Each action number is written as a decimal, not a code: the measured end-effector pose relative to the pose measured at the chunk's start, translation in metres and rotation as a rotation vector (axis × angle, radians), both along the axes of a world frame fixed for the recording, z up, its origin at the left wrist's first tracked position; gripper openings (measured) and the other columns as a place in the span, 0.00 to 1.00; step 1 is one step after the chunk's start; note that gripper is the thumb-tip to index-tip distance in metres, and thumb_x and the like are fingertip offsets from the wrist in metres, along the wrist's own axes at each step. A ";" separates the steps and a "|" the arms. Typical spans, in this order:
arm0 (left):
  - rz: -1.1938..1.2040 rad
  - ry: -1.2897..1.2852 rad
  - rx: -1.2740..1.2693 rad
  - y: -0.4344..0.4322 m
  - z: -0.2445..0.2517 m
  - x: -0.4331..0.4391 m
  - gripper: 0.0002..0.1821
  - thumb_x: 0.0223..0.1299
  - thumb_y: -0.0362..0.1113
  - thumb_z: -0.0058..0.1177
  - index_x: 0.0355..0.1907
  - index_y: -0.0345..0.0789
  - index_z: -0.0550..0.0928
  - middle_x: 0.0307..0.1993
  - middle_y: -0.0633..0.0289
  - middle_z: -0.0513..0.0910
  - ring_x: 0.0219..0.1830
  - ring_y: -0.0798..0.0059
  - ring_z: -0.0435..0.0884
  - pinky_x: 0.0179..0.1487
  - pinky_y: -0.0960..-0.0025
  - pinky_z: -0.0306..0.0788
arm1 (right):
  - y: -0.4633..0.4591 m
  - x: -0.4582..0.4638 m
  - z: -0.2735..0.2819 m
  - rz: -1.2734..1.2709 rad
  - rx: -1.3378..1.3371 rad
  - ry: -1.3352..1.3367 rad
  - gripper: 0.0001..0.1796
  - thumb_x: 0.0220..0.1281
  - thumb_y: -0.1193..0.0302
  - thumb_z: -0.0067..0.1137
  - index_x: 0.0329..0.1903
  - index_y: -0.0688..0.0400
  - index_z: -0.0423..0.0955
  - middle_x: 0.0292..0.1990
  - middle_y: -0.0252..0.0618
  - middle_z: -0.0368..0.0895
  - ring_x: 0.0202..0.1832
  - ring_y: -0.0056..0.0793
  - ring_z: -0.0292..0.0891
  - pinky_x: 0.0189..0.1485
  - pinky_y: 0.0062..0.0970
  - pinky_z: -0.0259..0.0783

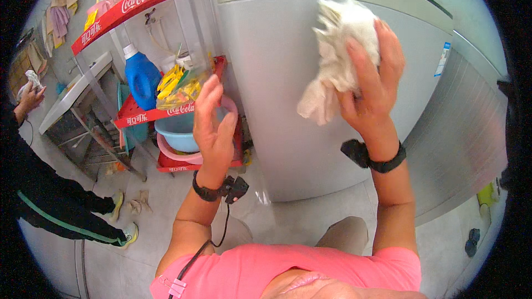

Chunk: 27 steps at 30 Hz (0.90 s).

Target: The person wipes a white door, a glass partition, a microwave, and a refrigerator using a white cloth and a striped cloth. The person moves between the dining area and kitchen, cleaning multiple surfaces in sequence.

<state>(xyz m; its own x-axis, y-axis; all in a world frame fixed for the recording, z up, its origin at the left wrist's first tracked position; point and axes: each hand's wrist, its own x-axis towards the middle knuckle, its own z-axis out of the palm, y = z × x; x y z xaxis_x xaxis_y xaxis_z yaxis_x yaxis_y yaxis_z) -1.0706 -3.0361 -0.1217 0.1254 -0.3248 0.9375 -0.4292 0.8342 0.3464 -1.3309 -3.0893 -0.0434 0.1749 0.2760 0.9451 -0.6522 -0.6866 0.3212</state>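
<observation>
Against the upper front of a grey appliance (286, 104), which looks like a refrigerator or freezer, my right hand (374, 74) presses a crumpled white cloth (349, 45). Some of the cloth hangs below the fingers. My left hand (214, 124) is raised with nothing in it, fingers slightly bent, in front of a red rack with clear posts. Both wrists wear black straps with small devices, and a cable runs from the left one.
The red rack (139, 116) holds a blue detergent bottle (141, 79), yellow packets in a bag (178, 87) and a blue basin (178, 133). At far left another person (54, 199) stands holding a white cloth, beside a sink (75, 91). A small black object (472, 242) lies at right.
</observation>
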 end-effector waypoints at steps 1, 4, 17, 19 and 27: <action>0.024 -0.001 0.023 -0.005 0.002 0.000 0.28 0.53 0.24 0.47 0.62 0.30 0.67 0.66 0.49 0.62 0.68 0.61 0.61 0.69 0.62 0.55 | -0.003 0.008 0.012 0.007 -0.023 0.028 0.28 0.45 0.72 0.60 0.55 0.48 0.75 0.64 0.55 0.62 0.63 0.57 0.60 0.65 0.47 0.56; 0.017 0.013 0.100 -0.021 0.002 -0.002 0.33 0.54 0.25 0.46 0.67 0.29 0.61 0.69 0.49 0.57 0.71 0.60 0.55 0.71 0.61 0.50 | -0.005 0.039 0.038 0.000 -0.059 0.097 0.28 0.52 0.76 0.55 0.60 0.51 0.72 0.65 0.54 0.61 0.66 0.54 0.58 0.66 0.44 0.55; -0.093 0.009 0.171 -0.039 -0.009 -0.024 0.45 0.52 0.29 0.50 0.72 0.28 0.46 0.68 0.46 0.55 0.69 0.60 0.58 0.70 0.62 0.51 | -0.038 0.029 0.065 -0.119 -0.156 0.187 0.23 0.55 0.66 0.54 0.55 0.50 0.72 0.58 0.48 0.69 0.59 0.49 0.65 0.59 0.48 0.61; -0.081 -0.012 0.144 -0.039 -0.009 -0.025 0.46 0.52 0.28 0.50 0.72 0.28 0.44 0.69 0.46 0.55 0.68 0.60 0.58 0.69 0.62 0.51 | -0.046 0.004 0.065 -0.135 -0.183 0.141 0.22 0.55 0.67 0.55 0.54 0.55 0.74 0.58 0.54 0.70 0.59 0.53 0.67 0.58 0.46 0.64; -0.111 -0.021 0.164 -0.037 -0.010 -0.022 0.46 0.52 0.26 0.50 0.72 0.27 0.42 0.69 0.44 0.54 0.69 0.60 0.57 0.70 0.62 0.50 | -0.104 -0.157 0.023 -0.416 0.087 -0.139 0.30 0.58 0.75 0.49 0.66 0.48 0.63 0.65 0.51 0.62 0.65 0.51 0.59 0.69 0.43 0.52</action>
